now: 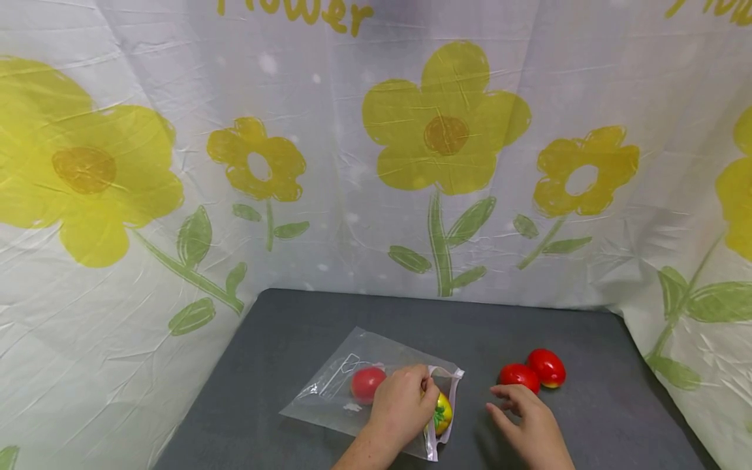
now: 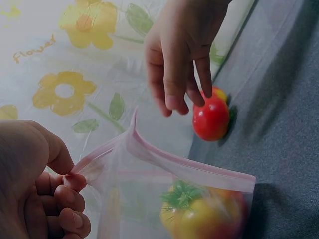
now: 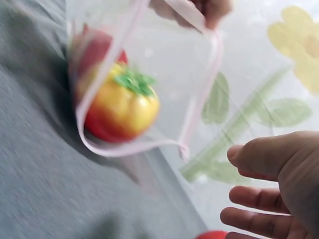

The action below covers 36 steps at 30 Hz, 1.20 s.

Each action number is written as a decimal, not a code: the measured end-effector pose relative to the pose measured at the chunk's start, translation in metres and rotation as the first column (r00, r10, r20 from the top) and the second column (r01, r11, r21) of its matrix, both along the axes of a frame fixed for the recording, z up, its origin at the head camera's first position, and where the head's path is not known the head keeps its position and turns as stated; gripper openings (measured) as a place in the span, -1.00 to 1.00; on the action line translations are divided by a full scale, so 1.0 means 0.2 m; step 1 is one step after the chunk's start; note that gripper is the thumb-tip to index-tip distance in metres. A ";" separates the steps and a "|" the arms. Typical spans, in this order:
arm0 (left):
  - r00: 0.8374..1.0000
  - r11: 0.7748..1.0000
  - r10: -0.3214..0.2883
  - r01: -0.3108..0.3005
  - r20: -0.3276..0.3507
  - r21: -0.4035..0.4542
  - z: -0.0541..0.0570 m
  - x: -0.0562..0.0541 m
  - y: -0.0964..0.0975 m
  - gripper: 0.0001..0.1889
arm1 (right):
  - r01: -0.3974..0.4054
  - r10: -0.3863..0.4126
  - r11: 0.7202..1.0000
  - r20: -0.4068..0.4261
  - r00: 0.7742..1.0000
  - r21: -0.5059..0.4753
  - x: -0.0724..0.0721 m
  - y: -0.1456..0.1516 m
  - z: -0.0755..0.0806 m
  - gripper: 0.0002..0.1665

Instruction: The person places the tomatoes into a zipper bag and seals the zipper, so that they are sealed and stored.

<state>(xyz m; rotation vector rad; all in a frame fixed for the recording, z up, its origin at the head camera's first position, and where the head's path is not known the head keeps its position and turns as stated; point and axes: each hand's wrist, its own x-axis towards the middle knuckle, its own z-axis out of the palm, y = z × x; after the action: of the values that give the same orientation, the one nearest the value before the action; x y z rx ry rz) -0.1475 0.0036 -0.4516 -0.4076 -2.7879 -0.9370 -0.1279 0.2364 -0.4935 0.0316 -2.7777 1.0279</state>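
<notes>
My left hand [image 1: 404, 399] pinches the upper edge of a clear zip bag [image 1: 320, 375] and holds its mouth apart, as the left wrist view shows. Inside the bag, near the mouth, sits a yellow-and-red toy fruit with a green leafy top [image 3: 122, 109]. A red fruit [image 1: 367, 384] lies deeper in it, seen through the plastic. My right hand [image 1: 527, 424] hovers right of the bag with fingers loosely bent and nothing between them. Just beyond its fingertips are two shiny red fruits [image 1: 548, 367], side by side on the table; the hand partly covers the nearer one [image 1: 519, 376].
The dark grey table [image 1: 282, 326] has its back edge against a white curtain [image 1: 346, 228] printed with yellow flowers. More of this curtain hangs at the left and right sides of the table.
</notes>
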 end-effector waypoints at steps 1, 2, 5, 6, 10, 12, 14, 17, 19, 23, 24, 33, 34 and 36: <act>1.000 1.000 0.001 -0.001 -0.001 -0.002 0.00 0.00 0.00 -0.76 | 0.006 -0.006 1.000 -0.016 1.000 0.007 0.00 0.02 0.00 -0.67; 1.000 1.000 0.002 -0.002 -0.001 -0.003 0.00 0.00 0.00 -0.76 | 0.017 -0.017 1.000 -0.033 0.999 0.014 0.00 0.03 0.00 -0.67; 1.000 1.000 0.004 -0.004 -0.003 -0.005 0.00 0.00 0.00 -0.76 | 0.043 -0.040 0.999 -0.079 0.996 0.033 -0.01 0.09 0.01 -0.64; 1.000 1.000 0.006 -0.006 0.000 -0.005 0.00 0.00 0.00 -0.76 | 0.051 -0.047 0.998 -0.091 0.995 0.038 -0.01 0.11 0.01 -0.64; 1.000 1.000 0.012 -0.012 0.010 0.004 0.00 0.00 0.00 -0.76 | 0.065 -0.061 0.996 -0.079 0.995 0.058 -0.03 0.21 0.03 -0.59; 1.000 1.000 0.014 -0.014 0.009 0.006 0.00 0.00 -0.01 -0.76 | 0.077 -0.069 0.994 -0.103 0.992 0.076 -0.05 0.25 0.04 -0.57; 1.000 1.000 0.015 -0.015 0.001 0.007 0.00 0.00 -0.01 -0.75 | 0.085 -0.074 0.992 -0.123 0.990 0.091 -0.07 0.29 0.04 -0.56; 1.000 1.000 0.015 -0.015 -0.013 0.002 -0.01 0.00 -0.01 -0.74 | 0.101 -0.082 0.989 -0.172 0.982 0.106 -0.09 0.35 0.02 -0.56; 1.000 1.000 0.016 -0.016 -0.012 0.002 -0.01 0.00 -0.01 -0.74 | 0.099 -0.079 0.989 -0.175 0.982 0.113 -0.11 0.38 0.01 -0.56; 1.000 1.000 0.019 -0.019 -0.003 -0.002 0.00 0.00 -0.02 -0.73 | 0.104 -0.077 0.986 -0.192 0.978 0.132 -0.16 0.44 -0.01 -0.54; 1.000 1.000 0.019 -0.019 0.001 -0.003 0.00 0.00 -0.02 -0.73 | 0.105 -0.076 0.984 -0.195 0.978 0.143 -0.18 0.46 -0.02 -0.53; 1.000 1.000 0.017 -0.017 -0.005 0.004 0.00 0.01 -0.02 -0.72 | 0.054 -0.049 0.985 -0.033 0.998 0.167 -0.28 0.58 -0.07 -0.27; 1.000 1.000 0.016 -0.016 -0.010 0.006 0.00 0.01 -0.02 -0.72 | 0.047 -0.048 0.985 0.001 0.999 0.166 -0.29 0.59 -0.07 -0.24; 1.000 1.000 0.017 -0.017 -0.016 0.007 0.00 0.01 -0.03 -0.73 | 0.037 -0.046 0.985 0.049 0.998 0.168 -0.31 0.61 -0.07 -0.20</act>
<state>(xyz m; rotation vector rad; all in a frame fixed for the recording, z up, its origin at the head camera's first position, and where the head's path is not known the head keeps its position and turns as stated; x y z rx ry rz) -0.1462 -0.0016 -0.4511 -0.3881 -2.7684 -0.9349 -0.1903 0.3586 -0.5083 -0.0309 -2.8918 0.7945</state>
